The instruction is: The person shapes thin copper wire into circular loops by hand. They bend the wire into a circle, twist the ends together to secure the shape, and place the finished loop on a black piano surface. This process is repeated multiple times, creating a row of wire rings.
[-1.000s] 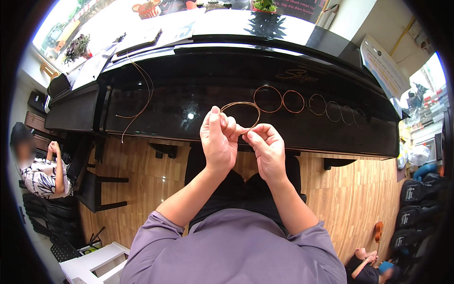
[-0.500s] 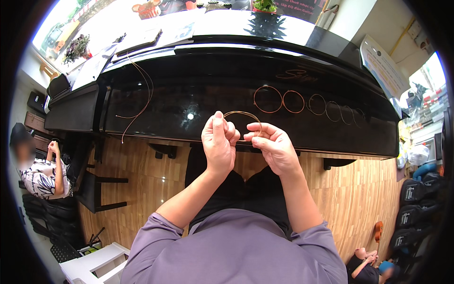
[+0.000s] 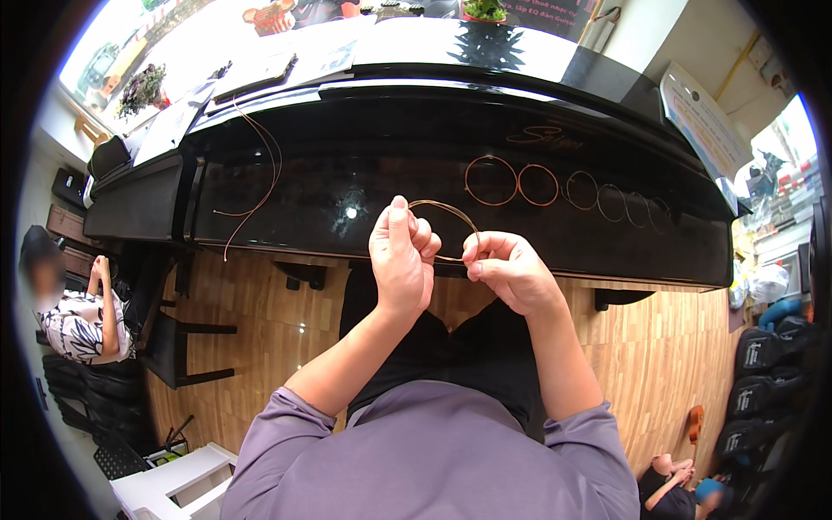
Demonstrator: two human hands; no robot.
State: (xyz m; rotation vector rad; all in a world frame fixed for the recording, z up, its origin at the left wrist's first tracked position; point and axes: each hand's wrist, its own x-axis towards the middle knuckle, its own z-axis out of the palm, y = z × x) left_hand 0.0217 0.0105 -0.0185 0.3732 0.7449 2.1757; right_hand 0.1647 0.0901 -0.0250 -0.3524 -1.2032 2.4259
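Between my hands is a coiled guitar string (image 3: pixel 451 208), bronze-coloured, held up before the edge of a glossy black piano lid (image 3: pixel 329 173). My left hand (image 3: pixel 403 256) is closed on the coil's left side, thumb pointing up. The coil's right side is pinched between thumb and fingers of my right hand (image 3: pixel 513 270). Beyond and to the right, a copper coil (image 3: pixel 467 184) and a smaller copper coil (image 3: pixel 521 192) lie on the lid. Several thinner, paler coils (image 3: pixel 597 192) continue that row. At the left, a loose uncoiled string (image 3: pixel 279 165) trails down over the lid.
Papers and a dark flat object (image 3: pixel 260 76) lie on the piano's top left. A potted plant (image 3: pixel 485 10) stands at the back. Left are a seated person (image 3: pixel 82 321) and a black stool (image 3: pixel 178 351). Black bags (image 3: pixel 752 351) line the right; another person sits lower right near a small guitar (image 3: pixel 696 425).
My right hand has shifted slightly right and down along the coil, its fingers drawn closer into a pinch. The left hand stays almost in place, still gripping the string.
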